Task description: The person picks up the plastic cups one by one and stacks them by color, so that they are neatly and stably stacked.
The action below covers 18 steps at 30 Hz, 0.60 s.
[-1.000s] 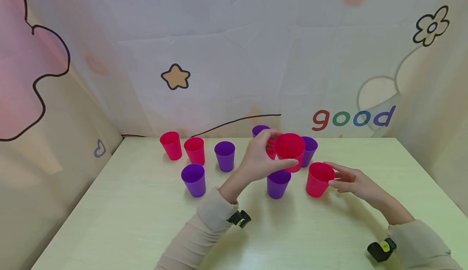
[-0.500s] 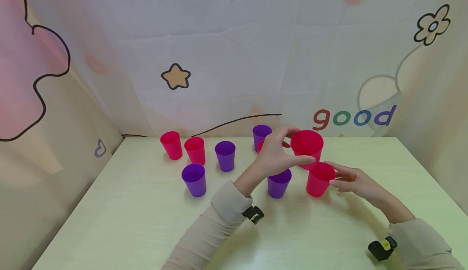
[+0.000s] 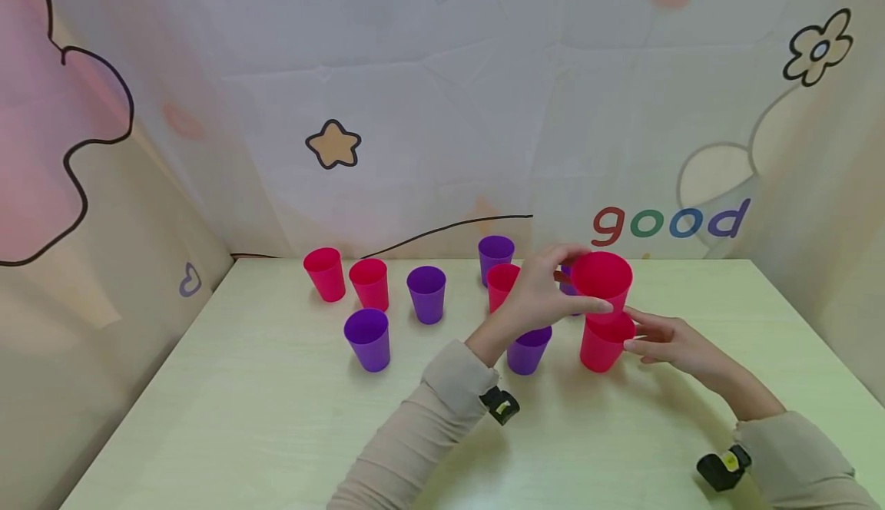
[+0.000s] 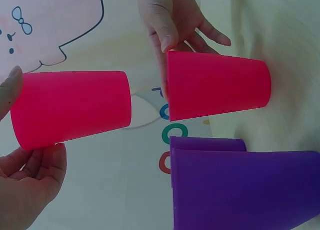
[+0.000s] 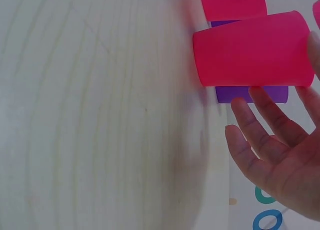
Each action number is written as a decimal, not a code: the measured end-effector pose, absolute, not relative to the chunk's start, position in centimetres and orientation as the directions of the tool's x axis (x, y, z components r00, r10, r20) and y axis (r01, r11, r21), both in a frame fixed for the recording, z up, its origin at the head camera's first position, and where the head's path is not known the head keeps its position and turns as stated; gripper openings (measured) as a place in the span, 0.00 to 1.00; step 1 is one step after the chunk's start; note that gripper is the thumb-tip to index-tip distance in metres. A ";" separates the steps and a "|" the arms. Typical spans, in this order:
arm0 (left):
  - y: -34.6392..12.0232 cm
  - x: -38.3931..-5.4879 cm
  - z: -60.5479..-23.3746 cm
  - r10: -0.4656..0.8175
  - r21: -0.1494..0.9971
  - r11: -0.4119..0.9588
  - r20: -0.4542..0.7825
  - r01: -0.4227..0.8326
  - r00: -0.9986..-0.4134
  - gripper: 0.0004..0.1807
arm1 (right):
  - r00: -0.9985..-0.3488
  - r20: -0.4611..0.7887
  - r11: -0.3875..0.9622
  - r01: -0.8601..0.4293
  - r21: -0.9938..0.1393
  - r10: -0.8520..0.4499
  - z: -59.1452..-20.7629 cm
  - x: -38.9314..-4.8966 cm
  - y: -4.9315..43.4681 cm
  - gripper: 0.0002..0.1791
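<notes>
Head: backdrop point(image 3: 429, 141) reads "good" point(image 3: 669, 222) beyond held cup point(image 3: 601, 283).

**Raised cup point(image 4: 72, 109) base-first toward standing cup point(image 4: 217, 87)**

The left hand point(image 4: 31, 187) grips the raised cup, red, between thumb and fingers. Its base points at the rim of the standing cup, also red, a gap showing between. The right hand point(image 4: 175, 19) has its thumb at the standing cup's rim. Near the standing cup are two purple cups point(image 4: 245, 190), overlapping; behind it, a backdrop point(image 4: 110, 190) with coloured letters point(image 4: 175, 125).
</notes>
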<state>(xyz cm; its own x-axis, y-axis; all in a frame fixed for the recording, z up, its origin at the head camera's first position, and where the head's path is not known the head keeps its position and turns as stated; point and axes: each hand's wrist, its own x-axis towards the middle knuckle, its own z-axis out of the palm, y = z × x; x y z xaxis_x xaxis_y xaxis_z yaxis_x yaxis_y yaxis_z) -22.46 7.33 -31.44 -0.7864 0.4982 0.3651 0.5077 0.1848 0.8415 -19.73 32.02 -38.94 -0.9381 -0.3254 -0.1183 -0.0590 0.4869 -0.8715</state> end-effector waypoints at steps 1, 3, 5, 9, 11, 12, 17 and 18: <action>7.4 -22.5 -31.5 0.496 0.847 0.188 0.356 0.498 -0.792 0.35 | -0.937 -0.117 0.487 -0.062 -0.871 -0.328 -38.9 -19.7 32.0 0.40; 7.7 -22.6 -31.7 0.492 0.858 0.193 0.336 0.477 -0.803 0.35 | -0.936 -0.115 0.486 -0.066 -0.872 -0.333 -38.9 -19.7 32.0 0.40; 7.9 -22.7 -31.9 0.486 0.867 0.198 0.319 0.458 -0.814 0.36 | -0.935 -0.115 0.487 -0.067 -0.871 -0.334 -38.8 -19.6 32.0 0.40; 8.3 -22.9 -32.4 0.486 0.872 0.212 0.298 0.442 -0.821 0.36 | -0.935 -0.116 0.492 -0.069 -0.868 -0.335 -38.8 -19.6 32.0 0.40; 8.4 -23.1 -32.6 0.489 0.871 0.222 0.290 0.439 -0.823 0.36 | -0.935 -0.115 0.494 -0.071 -0.866 -0.336 -38.8 -19.7 32.0 0.40; 8.5 -23.1 -32.7 0.490 0.871 0.226 0.285 0.436 -0.824 0.36 | -0.935 -0.113 0.495 -0.074 -0.866 -0.337 -38.8 -19.7 32.1 0.40; 8.7 -23.3 -33.1 0.493 0.876 0.249 0.253 0.413 -0.833 0.36 | -0.934 -0.112 0.499 -0.077 -0.863 -0.339 -38.8 -19.7 32.1 0.40; 8.8 -23.3 -33.1 0.494 0.877 0.253 0.246 0.409 -0.834 0.36 | -0.934 -0.112 0.499 -0.078 -0.863 -0.339 -38.8 -19.7 32.1 0.40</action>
